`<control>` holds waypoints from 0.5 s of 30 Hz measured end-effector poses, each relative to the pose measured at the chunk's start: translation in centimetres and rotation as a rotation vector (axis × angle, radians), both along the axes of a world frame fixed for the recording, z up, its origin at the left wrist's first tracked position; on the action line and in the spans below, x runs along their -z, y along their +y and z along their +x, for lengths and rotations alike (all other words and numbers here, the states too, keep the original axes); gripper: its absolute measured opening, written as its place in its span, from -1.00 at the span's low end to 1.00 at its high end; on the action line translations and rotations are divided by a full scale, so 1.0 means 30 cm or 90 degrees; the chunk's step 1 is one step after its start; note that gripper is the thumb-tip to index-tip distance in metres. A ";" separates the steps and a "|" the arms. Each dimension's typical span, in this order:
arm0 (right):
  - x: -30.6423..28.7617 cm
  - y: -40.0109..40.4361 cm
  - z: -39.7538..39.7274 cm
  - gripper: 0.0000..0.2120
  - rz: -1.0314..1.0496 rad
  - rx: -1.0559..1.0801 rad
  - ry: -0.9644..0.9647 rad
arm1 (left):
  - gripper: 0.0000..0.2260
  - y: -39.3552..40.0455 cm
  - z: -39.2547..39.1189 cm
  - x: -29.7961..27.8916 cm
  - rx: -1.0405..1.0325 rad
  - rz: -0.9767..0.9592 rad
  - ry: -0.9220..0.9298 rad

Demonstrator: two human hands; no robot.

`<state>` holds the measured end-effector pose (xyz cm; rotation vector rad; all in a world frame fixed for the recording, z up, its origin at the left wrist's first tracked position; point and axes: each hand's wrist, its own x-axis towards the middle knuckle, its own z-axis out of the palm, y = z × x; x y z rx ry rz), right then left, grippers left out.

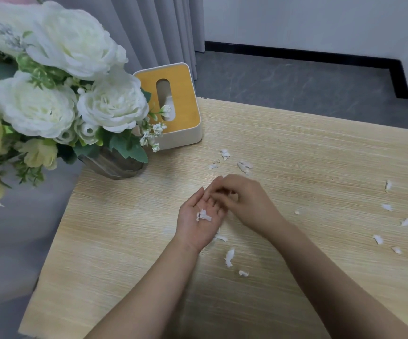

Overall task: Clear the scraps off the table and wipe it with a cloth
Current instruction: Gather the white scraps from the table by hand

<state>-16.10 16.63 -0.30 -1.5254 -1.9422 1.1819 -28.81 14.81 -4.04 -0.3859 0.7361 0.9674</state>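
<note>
The pale wood surface (pixel 296 148) carries a bouquet of white flowers (pixel 51 77) in a pot far left of the fingers, and a yellow-topped tissue box (pixel 181 104) beyond them. The left hand (pixel 198 218) lies palm up, fingers released, cradling a small white scrap (pixel 203 215). The right hand (pixel 244 199) reaches over the left fingertips, its fingers curled; whether they pinch anything I cannot tell. More scraps (pixel 229 257) lie scattered beyond, right of and nearer than the hands
</note>
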 end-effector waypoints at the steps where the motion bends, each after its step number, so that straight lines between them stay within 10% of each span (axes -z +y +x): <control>1: 0.005 -0.024 -0.011 -0.90 0.011 -0.016 0.002 | -0.60 -0.004 0.000 -0.002 0.001 0.000 -0.011; 8: 0.028 -0.039 -0.018 -0.84 0.120 -0.101 -0.083 | -0.62 -0.008 -0.002 -0.005 0.032 0.007 -0.009; 15: 0.033 0.039 0.098 -0.87 0.091 0.116 -0.036 | -0.66 -0.002 -0.013 0.012 0.029 0.044 0.033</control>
